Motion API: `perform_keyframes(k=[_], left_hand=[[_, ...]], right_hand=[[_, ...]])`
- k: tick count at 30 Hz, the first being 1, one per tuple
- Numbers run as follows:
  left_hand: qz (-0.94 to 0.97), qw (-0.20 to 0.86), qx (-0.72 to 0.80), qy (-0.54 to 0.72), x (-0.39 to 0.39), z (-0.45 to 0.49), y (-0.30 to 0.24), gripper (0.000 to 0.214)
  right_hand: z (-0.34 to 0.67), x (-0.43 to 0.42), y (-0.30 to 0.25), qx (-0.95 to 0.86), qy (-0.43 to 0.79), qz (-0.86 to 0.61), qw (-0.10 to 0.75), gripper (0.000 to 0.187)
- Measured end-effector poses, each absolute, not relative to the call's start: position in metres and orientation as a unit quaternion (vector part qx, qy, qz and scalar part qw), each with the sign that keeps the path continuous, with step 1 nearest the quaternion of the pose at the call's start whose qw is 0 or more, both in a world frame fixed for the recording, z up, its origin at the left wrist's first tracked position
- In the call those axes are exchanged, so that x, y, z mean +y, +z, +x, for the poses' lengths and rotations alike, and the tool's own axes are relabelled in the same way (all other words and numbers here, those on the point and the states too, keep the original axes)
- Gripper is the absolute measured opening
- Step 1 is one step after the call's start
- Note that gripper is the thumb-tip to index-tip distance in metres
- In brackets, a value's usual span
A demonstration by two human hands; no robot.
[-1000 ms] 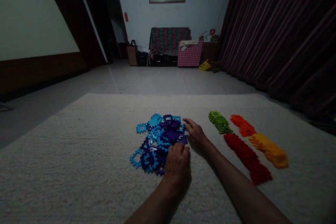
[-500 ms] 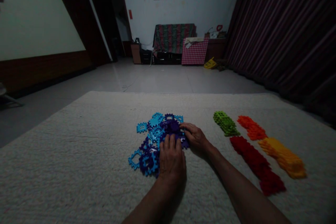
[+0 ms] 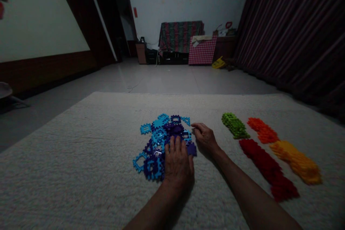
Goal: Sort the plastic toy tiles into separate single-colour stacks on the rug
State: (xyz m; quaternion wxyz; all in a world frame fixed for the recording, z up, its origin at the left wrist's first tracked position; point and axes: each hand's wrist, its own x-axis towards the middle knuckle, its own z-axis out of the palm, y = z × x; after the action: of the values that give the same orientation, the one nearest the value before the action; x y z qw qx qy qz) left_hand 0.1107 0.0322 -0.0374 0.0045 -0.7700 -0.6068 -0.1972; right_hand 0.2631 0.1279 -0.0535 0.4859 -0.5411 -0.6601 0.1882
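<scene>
The pile of blue and purple pieces (image 3: 159, 136) lay on the rug (image 3: 81, 172), well to the left of the red row (image 3: 265, 167). The left hand (image 3: 177, 163) lay flat over the side of the pile facing the red row, fingers a little apart. It was spread wide, not pinched; whether a fingertip hooked an edge could not be told. The right hand (image 3: 206, 138) was between the pile and the red row, just beside the pile, its fingers bent and close together. If it held a piece, none could be seen. A flat purple piece (image 3: 192, 149) poked out toward the red row, near both hands.

To do this well, the left hand likely needed to press softly, so loose pieces would not slide. The bumpy edges could catch on each other, so it seemed best to pinch one piece by its rim and lift it straight up. The dark colors looked alike in the dim light, so a slow look would help. The green stack (image 3: 235, 125), just past the red row's far end, could tip if bumped.
</scene>
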Motion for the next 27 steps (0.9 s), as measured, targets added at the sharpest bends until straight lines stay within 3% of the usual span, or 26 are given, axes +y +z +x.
perform_keyframes(k=[8,13,19,27], left_hand=[[-0.776,-0.011,-0.598,-0.202,0.034,0.108,-0.033,0.044],[-0.774,-0.007,-0.599,-0.206,0.034,0.108,-0.033,0.043],[-0.772,-0.007,-0.600,-0.211,0.035,0.108,-0.036,0.048],[-0.771,-0.006,-0.600,-0.213,0.034,0.109,-0.035,0.048]], right_hand=[[0.251,0.135,-0.054,-0.768,0.204,-0.437,0.422,0.044],[0.242,0.143,-0.058,-0.795,0.183,-0.415,0.403,0.035],[0.247,0.137,-0.053,-0.780,0.210,-0.403,0.431,0.027],[0.252,0.135,-0.048,-0.689,0.261,-0.478,0.478,0.035]])
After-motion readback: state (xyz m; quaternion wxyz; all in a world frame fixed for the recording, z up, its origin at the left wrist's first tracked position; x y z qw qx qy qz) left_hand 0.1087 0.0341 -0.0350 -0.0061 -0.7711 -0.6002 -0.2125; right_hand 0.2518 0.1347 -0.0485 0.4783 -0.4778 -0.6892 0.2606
